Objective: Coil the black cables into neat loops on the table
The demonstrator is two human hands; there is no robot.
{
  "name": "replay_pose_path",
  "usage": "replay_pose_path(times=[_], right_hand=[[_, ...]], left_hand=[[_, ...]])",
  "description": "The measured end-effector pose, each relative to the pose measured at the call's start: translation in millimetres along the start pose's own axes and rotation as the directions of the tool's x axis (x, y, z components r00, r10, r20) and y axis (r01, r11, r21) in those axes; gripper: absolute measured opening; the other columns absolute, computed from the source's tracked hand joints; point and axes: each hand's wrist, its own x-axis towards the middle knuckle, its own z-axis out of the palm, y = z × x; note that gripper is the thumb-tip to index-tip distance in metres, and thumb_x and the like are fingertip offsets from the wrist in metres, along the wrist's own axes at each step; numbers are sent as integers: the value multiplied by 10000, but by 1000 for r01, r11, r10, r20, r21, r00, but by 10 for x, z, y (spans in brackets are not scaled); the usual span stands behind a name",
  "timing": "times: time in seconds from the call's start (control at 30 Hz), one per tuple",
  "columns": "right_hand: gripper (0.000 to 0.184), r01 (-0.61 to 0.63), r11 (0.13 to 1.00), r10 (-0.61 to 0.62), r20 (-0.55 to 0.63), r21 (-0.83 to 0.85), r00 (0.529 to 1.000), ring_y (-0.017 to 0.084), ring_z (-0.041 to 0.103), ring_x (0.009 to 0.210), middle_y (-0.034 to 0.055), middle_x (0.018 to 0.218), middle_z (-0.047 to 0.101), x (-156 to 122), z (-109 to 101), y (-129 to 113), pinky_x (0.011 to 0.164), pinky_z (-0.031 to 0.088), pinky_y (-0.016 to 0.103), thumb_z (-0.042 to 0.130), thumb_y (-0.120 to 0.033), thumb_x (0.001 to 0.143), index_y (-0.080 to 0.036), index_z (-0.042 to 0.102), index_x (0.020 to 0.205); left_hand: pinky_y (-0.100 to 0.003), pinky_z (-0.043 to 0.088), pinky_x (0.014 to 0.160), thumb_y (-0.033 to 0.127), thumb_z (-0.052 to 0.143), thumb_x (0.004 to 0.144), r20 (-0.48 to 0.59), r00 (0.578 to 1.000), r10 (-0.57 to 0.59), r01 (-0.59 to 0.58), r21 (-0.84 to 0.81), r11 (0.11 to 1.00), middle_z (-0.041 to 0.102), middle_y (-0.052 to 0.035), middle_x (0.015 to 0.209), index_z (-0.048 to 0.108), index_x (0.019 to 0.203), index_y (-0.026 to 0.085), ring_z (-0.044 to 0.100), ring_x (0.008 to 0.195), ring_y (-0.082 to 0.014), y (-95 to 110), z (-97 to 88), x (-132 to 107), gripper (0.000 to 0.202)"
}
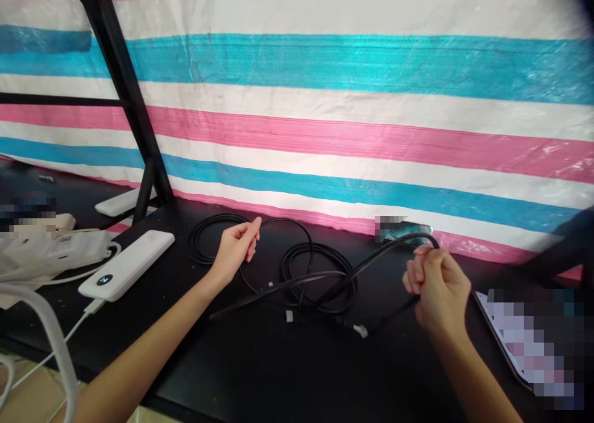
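A long black cable [320,274] lies in loose coils on the black table [278,361], with a small pale plug end [361,331] near the front. My right hand [436,284] is closed around a bend of the cable, lifting a loop that arcs up past my knuckles. My left hand [236,247] reaches to the leftmost coils, its fingers pressed together in a pinch on a cable loop. A small white tag [289,315] sits on the cable between my hands.
A white power bank [127,263] with a white lead lies at the left, beside other white devices [51,253]. A black metal frame post [123,89] rises at the back left. A striped tarp [352,101] forms the back wall. A tablet [524,336] lies at the right.
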Motion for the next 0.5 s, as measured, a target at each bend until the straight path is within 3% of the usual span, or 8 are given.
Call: replay_pose_path(times=[0.2, 0.33, 0.5], right_hand=[[317, -6, 997, 11, 65, -80, 998, 30, 308, 330, -79, 475, 379, -14, -26, 37, 312, 255, 164, 554, -464, 833, -161, 569, 740], [321, -14, 991, 26, 85, -137, 996, 36, 325, 333, -71, 483, 402, -16, -34, 47, 318, 265, 174, 556, -476, 824, -161, 598, 782], [325, -69, 995, 73, 52, -78, 996, 25, 304, 327, -75, 484, 391, -5, -12, 6, 300, 259, 155, 588, -477, 798, -156, 632, 823]], left_hand=[[-195, 211, 357, 506, 577, 760, 229, 962, -149, 172, -83, 982, 330, 64, 377, 414, 523, 168, 341, 310, -51, 32, 23, 9, 444], [-197, 203, 358, 485, 602, 745, 238, 956, -170, 198, -98, 975, 353, 64, 381, 492, 588, 159, 365, 314, -62, -16, 27, 31, 378], [-207, 276, 402, 524, 514, 788, 241, 950, -197, 236, -146, 961, 409, 58, 426, 582, 840, 157, 407, 364, -87, -13, -8, 29, 377]])
